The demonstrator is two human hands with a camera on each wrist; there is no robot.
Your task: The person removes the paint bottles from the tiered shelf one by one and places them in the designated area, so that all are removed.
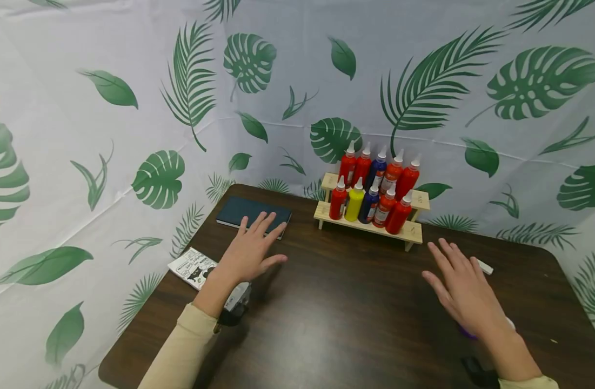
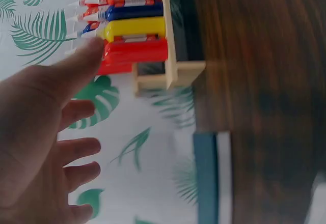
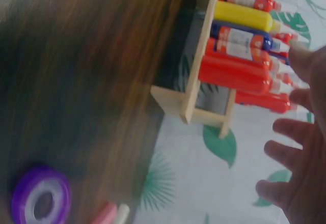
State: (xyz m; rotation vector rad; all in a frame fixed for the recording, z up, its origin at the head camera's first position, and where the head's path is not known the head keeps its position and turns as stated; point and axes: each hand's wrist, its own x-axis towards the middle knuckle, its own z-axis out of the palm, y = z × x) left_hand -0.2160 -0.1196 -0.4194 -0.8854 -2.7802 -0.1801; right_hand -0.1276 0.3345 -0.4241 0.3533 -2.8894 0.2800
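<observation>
My left hand [image 1: 251, 254] hovers over the left of the dark table, fingers spread, holding nothing. Its fingertips overlap the near edge of a dark teal book [image 1: 243, 212] in the head view. On the right, my right hand [image 1: 467, 286] is also raised above the table with its fingers extended and nothing in its grasp. Between and beyond the hands stands a two-step wooden rack [image 1: 365, 226]. Squeeze bottles with white nozzles fill both steps: several red bottles [image 1: 399, 216], a yellow bottle [image 1: 354, 204] and dark blue bottles [image 1: 368, 206]. Neither hand touches them.
A white illustrated booklet [image 1: 192, 267] lies at the left edge, partly behind my left wrist. Near my right hand are a purple ring-shaped roll [image 3: 41, 196], a pink item [image 3: 105, 213] and a small white item [image 1: 485, 267]. A leaf-print cloth [image 1: 287, 70] hangs behind the table.
</observation>
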